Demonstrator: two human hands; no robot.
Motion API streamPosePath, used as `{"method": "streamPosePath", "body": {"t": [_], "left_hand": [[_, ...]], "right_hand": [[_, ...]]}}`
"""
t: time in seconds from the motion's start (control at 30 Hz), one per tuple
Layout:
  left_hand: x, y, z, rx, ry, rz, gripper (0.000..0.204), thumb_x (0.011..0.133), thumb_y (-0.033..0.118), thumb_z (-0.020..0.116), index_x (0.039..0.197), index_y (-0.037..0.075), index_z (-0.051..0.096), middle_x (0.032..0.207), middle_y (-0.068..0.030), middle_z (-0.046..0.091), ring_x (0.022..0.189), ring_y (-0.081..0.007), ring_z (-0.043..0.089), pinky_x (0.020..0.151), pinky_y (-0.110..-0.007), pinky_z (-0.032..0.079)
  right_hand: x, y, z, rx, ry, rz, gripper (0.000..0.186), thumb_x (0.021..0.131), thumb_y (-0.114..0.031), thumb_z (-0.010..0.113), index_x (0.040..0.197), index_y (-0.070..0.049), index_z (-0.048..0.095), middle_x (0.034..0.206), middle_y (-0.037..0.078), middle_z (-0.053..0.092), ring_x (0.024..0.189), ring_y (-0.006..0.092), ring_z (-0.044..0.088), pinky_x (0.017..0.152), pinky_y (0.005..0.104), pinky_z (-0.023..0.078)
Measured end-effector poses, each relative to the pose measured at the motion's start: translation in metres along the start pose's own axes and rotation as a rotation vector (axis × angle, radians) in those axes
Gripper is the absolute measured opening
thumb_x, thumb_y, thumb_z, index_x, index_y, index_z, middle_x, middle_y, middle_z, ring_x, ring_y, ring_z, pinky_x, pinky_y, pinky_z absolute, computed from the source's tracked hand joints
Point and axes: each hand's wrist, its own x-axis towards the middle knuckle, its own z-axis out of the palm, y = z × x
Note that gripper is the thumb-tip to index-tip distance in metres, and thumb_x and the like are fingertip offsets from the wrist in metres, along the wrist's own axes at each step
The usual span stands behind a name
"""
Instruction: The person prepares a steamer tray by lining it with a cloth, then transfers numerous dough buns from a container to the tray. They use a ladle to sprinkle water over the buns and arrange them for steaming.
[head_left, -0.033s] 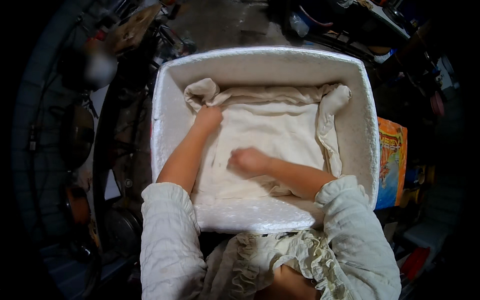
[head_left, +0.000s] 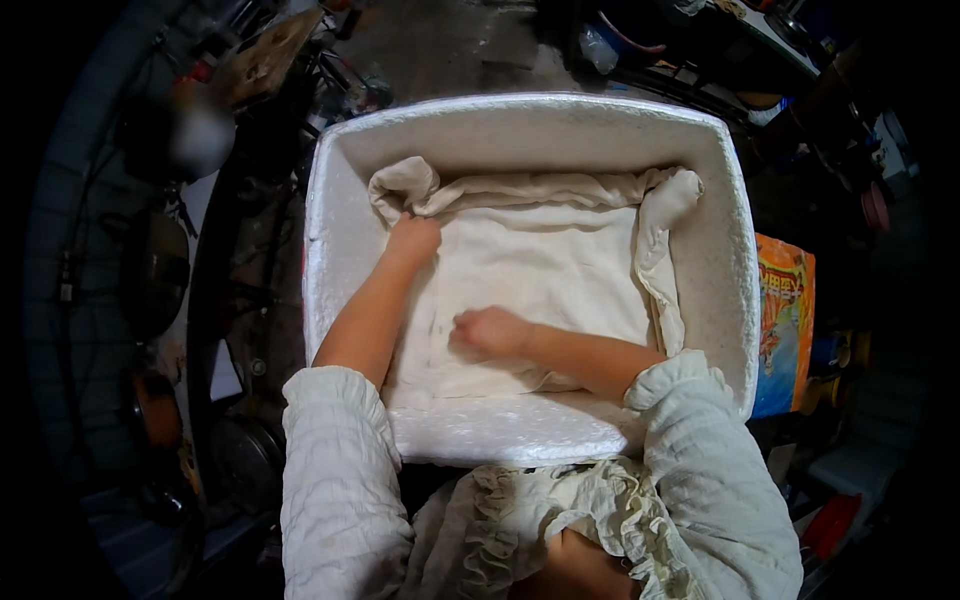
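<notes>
A white foam box [head_left: 530, 130] holds a cream cloth [head_left: 545, 260] spread over its bottom, with bunched, rolled edges along the far and right sides. My left hand [head_left: 415, 240] grips the bunched cloth near the far-left corner. Lower and nearer the middle, my right hand [head_left: 480, 332] is at the flat cloth with curled fingers, slightly blurred; what, if anything, is in them is hidden.
An orange-and-blue printed package [head_left: 785, 325] stands against the box's right side. On the left are a wooden board [head_left: 265, 55], pans [head_left: 155, 405] and cluttered items. Behind the box lies concrete floor [head_left: 480, 55], with a bucket [head_left: 625, 40] at the back right.
My right hand has shifted slightly left over the cloth. My left hand has moved very slightly left, still at the bunched corner.
</notes>
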Motion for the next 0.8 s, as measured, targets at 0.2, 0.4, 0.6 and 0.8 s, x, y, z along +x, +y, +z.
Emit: {"method": "streamPosePath", "body": {"t": [0.2,0.4,0.6,0.8], "left_hand": [[-0.010,-0.021,0.033,-0.183,0.247,0.130,0.014,0.069,0.015,0.060,0.077,0.005,0.066,0.077,-0.0119,0.063,0.080,-0.0292,0.059,0.086,-0.041,0.041],[-0.040,0.018,-0.011,-0.346,-0.186,0.326,0.018,0.073,0.022,0.062,0.080,0.006,0.067,0.076,-0.0118,0.063,0.076,-0.0274,0.059,0.088,-0.040,0.041],[-0.064,0.020,0.024,-0.035,-0.203,0.037,0.021,0.074,0.027,0.069,0.081,0.007,0.069,0.084,-0.0095,0.067,0.083,-0.0249,0.064,0.078,-0.035,0.047],[-0.082,0.038,-0.019,-0.067,-0.776,0.107,0.022,0.070,0.022,0.072,0.088,0.009,0.072,0.095,-0.0101,0.068,0.089,-0.0258,0.065,0.073,-0.037,0.051]], "right_hand": [[0.017,-0.016,0.036,-0.173,-0.109,0.046,0.013,0.078,-0.017,0.052,0.076,-0.006,0.059,0.088,0.010,0.054,0.078,0.0266,0.057,0.063,0.0402,0.051],[-0.003,-0.012,0.002,-0.080,0.072,0.105,0.007,0.072,-0.016,0.059,0.075,-0.010,0.059,0.085,0.010,0.054,0.078,0.0271,0.057,0.064,0.0384,0.050],[-0.015,-0.011,0.001,0.069,0.001,0.314,0.009,0.073,-0.015,0.060,0.073,-0.008,0.054,0.084,0.008,0.053,0.083,0.0268,0.056,0.066,0.0404,0.048],[0.003,-0.014,0.027,0.057,0.042,0.392,0.006,0.072,-0.013,0.060,0.075,-0.009,0.056,0.088,0.008,0.053,0.084,0.0268,0.056,0.067,0.0389,0.048]]}}
